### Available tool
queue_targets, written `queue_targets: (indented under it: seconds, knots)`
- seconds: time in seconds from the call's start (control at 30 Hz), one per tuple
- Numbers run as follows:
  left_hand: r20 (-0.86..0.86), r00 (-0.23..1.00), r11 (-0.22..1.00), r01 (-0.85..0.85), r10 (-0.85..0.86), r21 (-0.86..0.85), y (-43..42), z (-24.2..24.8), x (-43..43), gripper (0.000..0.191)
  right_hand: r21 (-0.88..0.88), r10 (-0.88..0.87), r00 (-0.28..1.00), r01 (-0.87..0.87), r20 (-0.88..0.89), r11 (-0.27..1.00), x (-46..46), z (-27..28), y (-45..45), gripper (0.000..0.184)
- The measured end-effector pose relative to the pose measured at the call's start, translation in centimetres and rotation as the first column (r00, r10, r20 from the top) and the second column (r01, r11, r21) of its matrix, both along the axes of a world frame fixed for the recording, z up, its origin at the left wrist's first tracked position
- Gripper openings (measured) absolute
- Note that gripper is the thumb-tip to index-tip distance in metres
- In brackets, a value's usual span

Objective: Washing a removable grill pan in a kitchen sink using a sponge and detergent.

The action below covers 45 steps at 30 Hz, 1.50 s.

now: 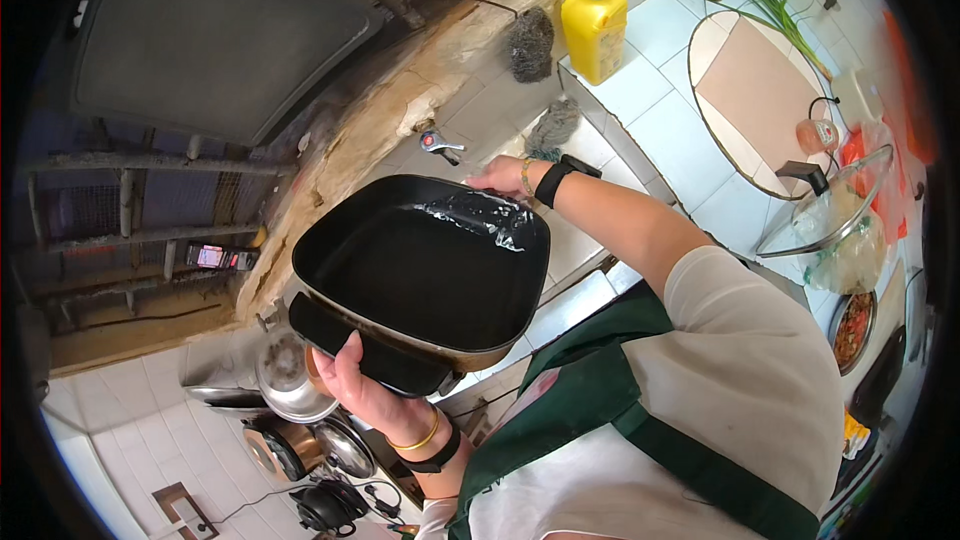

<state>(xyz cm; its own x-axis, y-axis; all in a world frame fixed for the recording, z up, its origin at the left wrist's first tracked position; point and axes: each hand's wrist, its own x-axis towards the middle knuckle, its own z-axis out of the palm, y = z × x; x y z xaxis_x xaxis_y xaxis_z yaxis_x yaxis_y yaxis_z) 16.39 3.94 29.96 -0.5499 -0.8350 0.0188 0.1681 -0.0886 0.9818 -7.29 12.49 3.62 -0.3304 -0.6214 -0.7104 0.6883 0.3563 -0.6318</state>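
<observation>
A large square black electric skillet (420,262) with a pale outer wall is tilted before me, over the sink (577,240). White suds or water cling to its inner wall on the side by my right hand. My left hand (356,382) grips the black side handle (367,345), thumb on top. At the opposite rim my right hand (502,176) holds the skillet, its fingers partly hidden behind the edge. Just beyond that hand, a metal faucet (442,144) juts from the wall. A grey cloth or mesh scrubber (555,124) lies at the sink's edge.
A yellow pump bottle (596,34) stands on the tiled counter (667,105). Farther right are an oval board (757,90), green onions (780,11) and a glass lid (832,202). Metal pots (289,379) and a black kettle (330,506) crowd the lower left. A steel-wool scrubber (531,45) hangs nearby.
</observation>
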Motion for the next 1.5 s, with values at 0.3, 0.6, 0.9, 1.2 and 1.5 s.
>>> queue_targets:
  seconds: [0.3,0.6,0.9,1.2,1.5]
  knots:
    - [-0.043,0.996,0.993,0.083,-0.08,0.082,0.5,-1.5,-1.1,0.039,-0.24,-0.287,0.235,0.209,-0.928,0.948,1.5,11.0,2.6,0.016]
    - [-0.053,0.986,0.975,0.165,-0.158,0.152,1.4,-1.7,-3.2,0.038,-0.213,-0.227,0.184,0.091,-0.956,0.973,-1.8,10.2,2.8,0.019]
    - [-0.099,0.966,0.947,0.255,-0.24,0.194,0.2,-3.1,-3.6,0.04,-0.143,0.107,0.993,-0.115,-0.059,0.983,-1.1,-0.8,6.4,0.067]
    - [-0.009,0.983,0.898,0.173,-0.185,0.404,-3.1,-6.2,-1.6,0.032,-0.137,-0.001,0.934,0.053,0.357,0.989,-2.2,-1.2,10.1,0.042]
    - [0.397,0.867,0.878,0.089,-0.301,0.47,-5.9,-16.2,-0.6,0.032,0.108,-0.153,0.966,0.178,-0.209,0.978,-4.3,6.1,15.1,0.067]
